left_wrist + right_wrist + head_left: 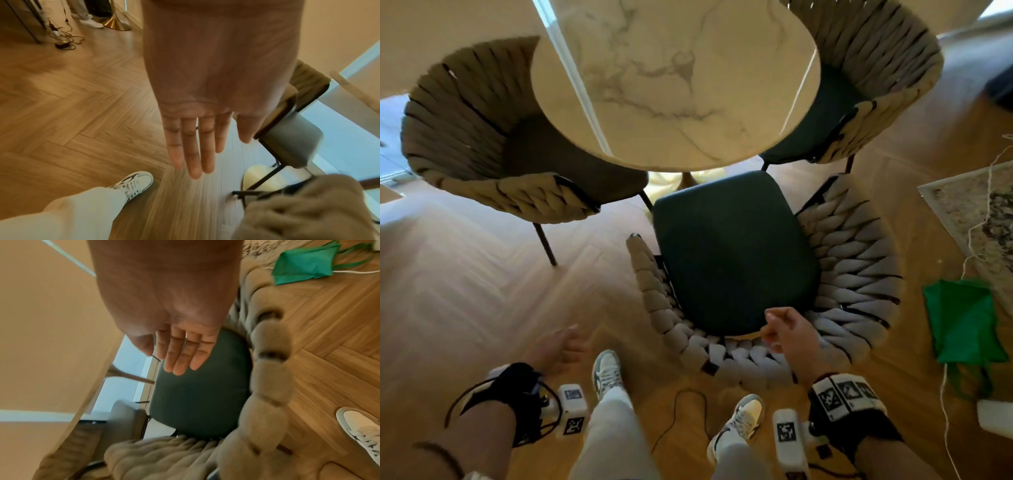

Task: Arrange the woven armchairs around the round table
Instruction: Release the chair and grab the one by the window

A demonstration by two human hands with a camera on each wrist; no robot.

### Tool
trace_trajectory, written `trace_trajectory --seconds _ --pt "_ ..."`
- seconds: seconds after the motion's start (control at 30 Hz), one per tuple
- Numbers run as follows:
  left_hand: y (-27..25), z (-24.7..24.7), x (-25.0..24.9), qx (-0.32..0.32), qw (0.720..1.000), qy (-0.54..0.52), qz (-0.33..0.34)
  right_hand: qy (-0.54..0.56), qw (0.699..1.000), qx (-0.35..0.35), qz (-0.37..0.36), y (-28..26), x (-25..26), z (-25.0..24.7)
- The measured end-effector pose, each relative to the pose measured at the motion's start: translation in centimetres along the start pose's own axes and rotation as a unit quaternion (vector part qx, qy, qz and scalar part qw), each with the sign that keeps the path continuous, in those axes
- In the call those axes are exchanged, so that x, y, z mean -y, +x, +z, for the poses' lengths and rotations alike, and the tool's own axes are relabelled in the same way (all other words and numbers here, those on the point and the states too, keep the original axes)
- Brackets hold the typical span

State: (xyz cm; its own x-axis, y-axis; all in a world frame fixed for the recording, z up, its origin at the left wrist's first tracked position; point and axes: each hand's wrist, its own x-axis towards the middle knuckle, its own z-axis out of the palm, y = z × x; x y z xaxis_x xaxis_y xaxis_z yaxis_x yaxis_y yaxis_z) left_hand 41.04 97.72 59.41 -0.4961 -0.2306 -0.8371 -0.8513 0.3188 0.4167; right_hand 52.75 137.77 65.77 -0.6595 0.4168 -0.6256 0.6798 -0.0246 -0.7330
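While the head view took in the whole setting, the round table stood with three woven armchairs about it: the left armchair and the right armchair had their seats tucked partly under the table's edges, and the near armchair stood at the near edge, its dark green seat cushion just reaching under the marble rim. Above the back of that chair's seat, the right hand appeared loosely curled and held nothing. The right wrist view showed instead relaxed, nearly straight fingers hovering over the cushion, clear of the braided backrest. From the head camera the left hand was blurred; the left wrist view showed it flat, fingers together, over the herringbone floor, apart from any chair. Only the left wrist view showed a brass lamp base and cables. A green bag lay beside the near armchair.
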Motion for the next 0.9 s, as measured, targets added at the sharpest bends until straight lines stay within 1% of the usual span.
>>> trace_trajectory --seconds 0.13,0.17,0.23,0.33,0.4,0.47,0.53,0.6,0.7,0.8,0.9 --pt "2.5 -8.9 0.4 0.013 1.0 0.004 0.024 -0.076 0.994 0.059 0.044 0.9 4.1 8.7" --pt "3.2 -11.3 0.6 0.011 0.999 0.006 0.036 -0.099 0.991 0.068 0.054 1.2 5.1 10.8" --pt "4.2 -16.4 1.9 0.014 0.999 0.013 0.037 -0.152 0.983 0.074 0.066 1.1 7.2 14.7" --pt "4.7 -23.5 5.2 0.018 1.0 0.012 0.003 -0.21 0.972 0.081 0.07 1.0 10.1 20.6" --pt "5.1 -28.0 7.1 0.011 0.999 -0.012 -0.03 -0.242 0.964 0.089 0.062 1.0 11.6 24.6" --pt "5.7 -31.4 8.3 0.004 0.996 -0.051 -0.074 -0.259 0.957 0.113 0.058 1.0 12.9 28.2" --pt "7.0 -34.3 8.4 -0.002 0.992 -0.073 -0.107 -0.261 0.954 0.135 0.059 1.6 14.5 32.3" --pt "8.7 -36.7 6.9 -0.012 0.99 -0.077 -0.115 -0.253 0.954 0.145 0.063 2.5 15.9 35.9" --pt "12.5 -40.2 2.3 -0.023 0.994 -0.068 -0.083 -0.224 0.962 0.144 0.061 4.5 17.7 41.2" --pt "16.1 -43.7 -4.8 -0.027 0.999 -0.032 -0.02 -0.18 0.972 0.13 0.071 7.4 19.7 46.6" --pt "20.6 -47.1 -13.8 -0.027 0.999 -0.017 0.044 -0.077 0.991 0.068 0.084 11.3 22.8 51.8"
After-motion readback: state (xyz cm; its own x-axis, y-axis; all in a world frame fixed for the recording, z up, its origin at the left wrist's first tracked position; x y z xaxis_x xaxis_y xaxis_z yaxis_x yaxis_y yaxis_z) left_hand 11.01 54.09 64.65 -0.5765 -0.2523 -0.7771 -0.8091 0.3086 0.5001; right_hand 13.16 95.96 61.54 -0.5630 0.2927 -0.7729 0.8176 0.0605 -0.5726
